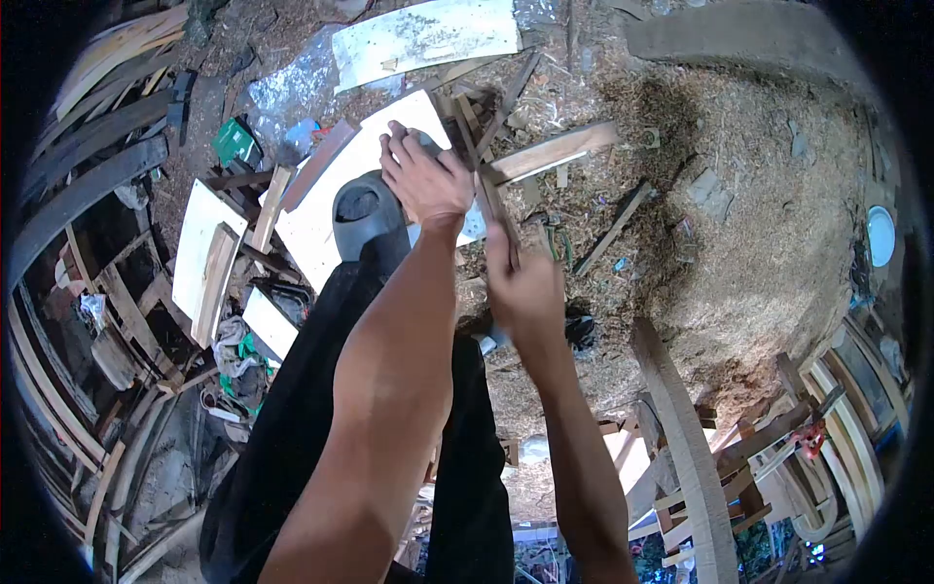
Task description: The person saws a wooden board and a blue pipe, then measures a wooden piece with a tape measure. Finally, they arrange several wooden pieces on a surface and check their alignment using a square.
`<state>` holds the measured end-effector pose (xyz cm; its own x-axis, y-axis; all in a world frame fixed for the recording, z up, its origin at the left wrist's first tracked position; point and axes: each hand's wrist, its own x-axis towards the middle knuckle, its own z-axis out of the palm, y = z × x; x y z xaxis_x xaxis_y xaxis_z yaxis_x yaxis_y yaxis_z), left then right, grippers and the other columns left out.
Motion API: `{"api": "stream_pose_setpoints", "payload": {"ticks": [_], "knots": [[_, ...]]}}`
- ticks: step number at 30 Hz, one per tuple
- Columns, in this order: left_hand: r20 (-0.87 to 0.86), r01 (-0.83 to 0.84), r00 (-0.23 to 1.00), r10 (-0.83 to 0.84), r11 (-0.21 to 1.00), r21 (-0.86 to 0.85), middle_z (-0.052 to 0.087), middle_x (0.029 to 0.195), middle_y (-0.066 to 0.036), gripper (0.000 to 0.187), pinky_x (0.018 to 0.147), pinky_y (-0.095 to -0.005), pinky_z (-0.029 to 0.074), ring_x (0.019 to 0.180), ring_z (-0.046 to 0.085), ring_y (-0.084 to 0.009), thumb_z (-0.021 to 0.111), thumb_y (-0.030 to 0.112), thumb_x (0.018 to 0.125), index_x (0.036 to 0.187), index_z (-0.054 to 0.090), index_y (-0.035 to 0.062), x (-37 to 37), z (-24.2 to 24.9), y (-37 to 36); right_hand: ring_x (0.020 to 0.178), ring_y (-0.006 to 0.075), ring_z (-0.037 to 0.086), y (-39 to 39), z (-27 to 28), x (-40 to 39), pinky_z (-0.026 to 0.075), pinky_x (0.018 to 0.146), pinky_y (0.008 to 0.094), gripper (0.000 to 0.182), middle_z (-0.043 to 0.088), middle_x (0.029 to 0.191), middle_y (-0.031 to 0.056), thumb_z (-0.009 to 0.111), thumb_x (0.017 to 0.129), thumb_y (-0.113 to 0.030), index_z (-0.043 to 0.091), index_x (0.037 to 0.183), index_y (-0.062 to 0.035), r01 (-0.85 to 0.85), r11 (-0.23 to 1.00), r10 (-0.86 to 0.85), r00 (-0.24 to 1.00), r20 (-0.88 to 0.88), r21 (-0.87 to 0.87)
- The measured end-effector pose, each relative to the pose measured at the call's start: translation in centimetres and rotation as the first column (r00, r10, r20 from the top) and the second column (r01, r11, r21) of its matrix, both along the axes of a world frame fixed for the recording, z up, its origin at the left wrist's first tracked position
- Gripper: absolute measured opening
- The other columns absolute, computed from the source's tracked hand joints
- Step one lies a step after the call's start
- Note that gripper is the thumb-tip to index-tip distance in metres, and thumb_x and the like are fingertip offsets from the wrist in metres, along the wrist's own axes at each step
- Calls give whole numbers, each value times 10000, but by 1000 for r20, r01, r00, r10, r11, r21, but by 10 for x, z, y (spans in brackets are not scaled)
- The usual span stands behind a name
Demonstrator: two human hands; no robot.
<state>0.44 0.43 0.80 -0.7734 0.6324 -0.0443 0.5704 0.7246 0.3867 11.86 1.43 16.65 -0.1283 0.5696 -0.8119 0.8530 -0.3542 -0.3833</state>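
Note:
My left hand (pixel 423 180) lies spread over a white board (pixel 311 238), close to its right edge, with a small grey patch showing beside the fingers. Pressed down on the same board is my foot in a grey shoe (pixel 372 226), left of that hand. My right hand (pixel 525 292), smeared by motion, has its fingers wrapped round the near end of a long, narrow, brown saw-like strip (pixel 489 195). The strip runs away from me along the board's right edge, and its grip is hidden in the hand. A wooden batten (pixel 555 153) sticks out to the right, just beyond the strip.
Shavings cover the ground (pixel 749 224). A curved white panel (pixel 428 41) lies at the far side, a smaller white board (pixel 209 243) with a wooden strip at left. A green box (pixel 234 143) sits beyond it. Timber stacks (pixel 126 321) line the left; a long beam (pixel 691 448) stands lower right.

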Motion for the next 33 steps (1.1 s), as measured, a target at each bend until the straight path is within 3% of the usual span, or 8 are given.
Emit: {"api": "stream_pose_setpoints", "payload": {"ticks": [4, 5, 15, 18, 21, 22, 29, 33], "knots": [[0, -15, 1000, 15, 1000, 4, 378, 1429, -203, 499, 1090, -545, 237, 1349, 283, -415, 513, 182, 760, 1206, 477, -39, -1, -1, -4, 705, 352, 698, -55, 92, 56, 547, 578, 398, 369, 685, 862, 245, 481, 979, -218, 553, 1307, -65, 102, 986, -77, 980, -186, 132], [-2, -17, 1000, 17, 1000, 3, 378, 1429, -203, 499, 1090, -545, 237, 1349, 283, -415, 513, 182, 760, 1206, 477, -39, 0, -2, -4, 695, 316, 711, -60, 109, 72, 540, 552, 380, 373, 694, 940, 224, 479, 981, -229, 551, 1337, -144, -13, 1000, 13, 999, -30, 0], [-3, -11, 1000, 11, 1000, -22, 385, 1417, -223, 512, 1080, -545, 244, 1334, 300, -420, 527, 195, 740, 1195, 479, -37, -1, 3, -1, 770, 483, 640, 20, -18, -15, 506, 752, 537, 600, 629, 722, 304, 450, 949, -473, 683, 755, 44, 17, 998, -17, 1000, 8, 61], [-52, 12, 999, -11, 1000, 23, 392, 1410, -226, 509, 1084, -538, 250, 1339, 300, -409, 506, 179, 750, 1208, 469, -41, 2, -1, 0, 787, 453, 654, -1, 5, 7, 523, 720, 505, 480, 631, 744, 306, 460, 962, -398, 704, 912, 13, -16, 1000, 16, 999, -43, 0], [-19, 2, 1000, -2, 1000, -10, 384, 1417, -212, 528, 1099, -533, 233, 1352, 283, -408, 506, 190, 747, 1219, 468, -46, 0, -2, -5, 469, 140, 571, -40, 89, 50, 393, 461, 367, 386, 460, 499, 187, 416, 1019, -282, 552, 1319, -81, -2, 1000, 3, 998, -55, 19], [-38, 15, 999, -15, 1000, -4, 371, 1431, -204, 525, 1103, -536, 224, 1357, 274, -409, 506, 195, 751, 1218, 470, -42, -1, -5, -6, 669, 386, 669, -47, 99, 67, 528, 594, 475, 377, 657, 789, 241, 468, 985, -280, 549, 1327, -143, -5, 985, 13, 999, 42, -174], [-25, 27, 999, -28, 1000, -7, 352, 1451, -199, 556, 1097, -538, 224, 1365, 265, -403, 548, 206, 737, 1233, 464, -29, -5, -7, -7, 691, 454, 636, 6, -41, -21, 512, 632, 496, 449, 626, 715, 274, 481, 959, -395, 688, 883, -5, -41, 985, 38, 999, 19, 170], [21, 6, 1000, -5, 1000, -19, 357, 1444, -215, 533, 1097, -552, 218, 1364, 264, -417, 542, 174, 742, 1229, 461, -28, -2, 4, -3, 693, 455, 633, 9, -17, -8, 504, 620, 504, 455, 620, 681, 261, 471, 966, -403, 690, 890, -11, 21, 994, -17, 999, -43, 109]]}}
